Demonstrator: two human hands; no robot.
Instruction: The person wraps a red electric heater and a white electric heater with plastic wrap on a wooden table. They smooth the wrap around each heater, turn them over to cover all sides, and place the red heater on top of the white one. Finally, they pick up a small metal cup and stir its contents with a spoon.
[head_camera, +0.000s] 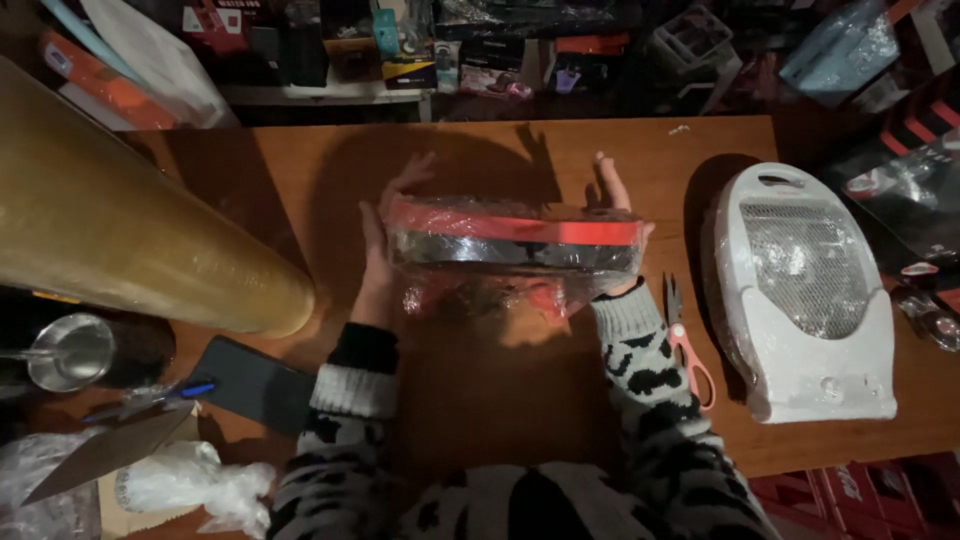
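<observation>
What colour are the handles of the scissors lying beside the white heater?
Pink, on the scissors; the head view shows it best.
</observation>
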